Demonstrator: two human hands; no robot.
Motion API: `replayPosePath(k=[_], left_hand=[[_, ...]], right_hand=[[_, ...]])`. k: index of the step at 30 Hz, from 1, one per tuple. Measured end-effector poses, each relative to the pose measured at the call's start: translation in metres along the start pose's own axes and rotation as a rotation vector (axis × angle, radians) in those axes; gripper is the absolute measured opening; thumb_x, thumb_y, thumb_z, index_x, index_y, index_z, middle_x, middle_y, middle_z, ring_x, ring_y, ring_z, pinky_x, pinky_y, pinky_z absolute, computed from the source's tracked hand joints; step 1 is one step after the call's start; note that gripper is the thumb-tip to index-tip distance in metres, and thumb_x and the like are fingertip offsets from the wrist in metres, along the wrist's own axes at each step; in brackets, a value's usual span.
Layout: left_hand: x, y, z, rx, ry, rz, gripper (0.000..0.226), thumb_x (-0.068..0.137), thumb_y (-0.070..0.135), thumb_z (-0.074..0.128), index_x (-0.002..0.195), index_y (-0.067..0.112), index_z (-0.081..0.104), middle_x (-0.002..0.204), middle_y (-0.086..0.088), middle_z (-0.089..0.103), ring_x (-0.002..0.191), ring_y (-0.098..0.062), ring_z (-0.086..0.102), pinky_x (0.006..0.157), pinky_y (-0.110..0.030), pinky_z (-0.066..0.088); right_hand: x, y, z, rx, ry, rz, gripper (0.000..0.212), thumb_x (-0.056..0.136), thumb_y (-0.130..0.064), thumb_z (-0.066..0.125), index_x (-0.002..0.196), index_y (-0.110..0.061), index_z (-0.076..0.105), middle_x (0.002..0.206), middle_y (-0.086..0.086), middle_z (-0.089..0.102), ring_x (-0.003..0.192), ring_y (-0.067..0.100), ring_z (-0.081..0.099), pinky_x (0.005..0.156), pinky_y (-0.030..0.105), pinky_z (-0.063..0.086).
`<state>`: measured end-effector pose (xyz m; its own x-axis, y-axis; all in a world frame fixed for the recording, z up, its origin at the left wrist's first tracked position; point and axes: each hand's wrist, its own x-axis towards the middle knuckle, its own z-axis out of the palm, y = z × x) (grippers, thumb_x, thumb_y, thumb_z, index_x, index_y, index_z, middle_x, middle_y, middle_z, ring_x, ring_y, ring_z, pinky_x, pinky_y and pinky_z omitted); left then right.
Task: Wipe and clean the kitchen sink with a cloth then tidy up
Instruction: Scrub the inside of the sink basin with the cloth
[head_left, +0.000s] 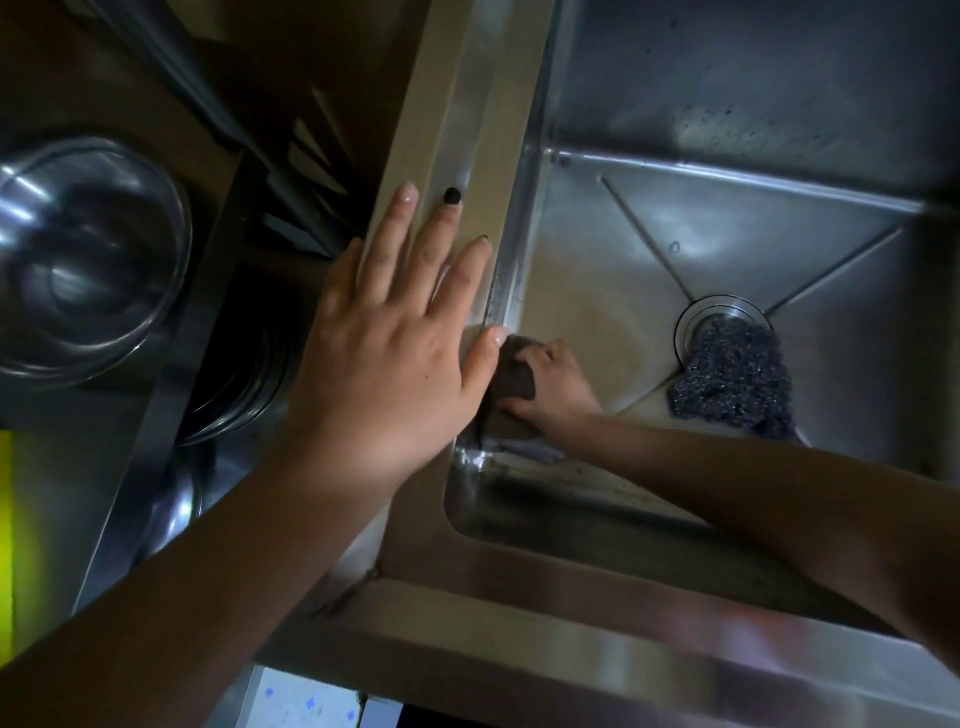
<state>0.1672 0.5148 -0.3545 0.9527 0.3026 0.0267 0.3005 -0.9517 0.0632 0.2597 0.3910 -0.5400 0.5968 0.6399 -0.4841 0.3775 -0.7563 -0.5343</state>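
Scrubbing the near-left corner of the steel sink.

Head view: the right hand (550, 382), fingers curled around a dark scouring cloth (514, 376), presses it against the sink (727, 234) wall; the left hand (387, 343) lies flat, fingers spread, on the rim. Next probably comes wiping along the grimy near wall (still streaked). A steel-wool pad (732, 379) covers the drain; steel bowls (88, 254) sit left; the room is dim.
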Motion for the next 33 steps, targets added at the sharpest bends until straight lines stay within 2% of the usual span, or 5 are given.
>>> replayPosePath(k=[7,14,19,25,33], left_hand=[[-0.001,0.0,0.002,-0.003,0.031,0.008,0.051,0.094,0.037,0.033,0.138,0.014,0.041,0.15,-0.009,0.031,0.142,-0.03,0.018,0.109,-0.049,0.026],[0.0,-0.002,0.003,-0.004,0.018,0.009,0.052,0.095,0.039,0.031,0.14,0.015,0.038,0.151,-0.008,0.028,0.142,-0.03,0.016,0.11,-0.049,0.025],[0.0,-0.002,0.003,0.002,0.033,0.014,0.051,0.094,0.037,0.034,0.139,0.013,0.04,0.15,-0.01,0.031,0.142,-0.031,0.018,0.109,-0.049,0.026],[-0.001,-0.002,0.003,0.002,0.033,0.012,0.052,0.094,0.037,0.033,0.139,0.013,0.039,0.15,-0.01,0.031,0.142,-0.031,0.018,0.108,-0.05,0.027],[-0.001,-0.001,0.004,-0.007,0.036,0.008,0.051,0.094,0.037,0.034,0.139,0.014,0.04,0.15,-0.01,0.031,0.142,-0.03,0.018,0.109,-0.05,0.027]], right_hand=[[-0.037,-0.002,0.025,0.048,-0.173,-0.036,0.066,0.072,-0.029,0.076,0.127,-0.009,0.045,0.125,0.016,0.038,0.115,0.029,0.04,0.097,0.028,0.033],[-0.022,-0.01,0.02,-0.024,-0.108,-0.055,0.065,0.072,-0.026,0.075,0.126,-0.01,0.042,0.117,0.013,0.04,0.112,0.032,0.041,0.088,0.034,0.037],[-0.001,-0.004,0.004,-0.057,-0.031,-0.039,0.064,0.072,-0.029,0.076,0.124,-0.009,0.045,0.12,0.016,0.042,0.112,0.035,0.044,0.093,0.038,0.039],[0.024,0.007,-0.015,0.034,0.12,0.029,0.061,0.07,-0.034,0.077,0.12,-0.01,0.05,0.116,0.014,0.043,0.105,0.033,0.047,0.09,0.033,0.04],[0.001,0.011,-0.001,0.124,0.01,0.071,0.084,0.059,-0.053,0.079,0.128,-0.02,0.043,0.116,0.004,0.033,0.114,0.027,0.039,0.099,0.031,0.034]])
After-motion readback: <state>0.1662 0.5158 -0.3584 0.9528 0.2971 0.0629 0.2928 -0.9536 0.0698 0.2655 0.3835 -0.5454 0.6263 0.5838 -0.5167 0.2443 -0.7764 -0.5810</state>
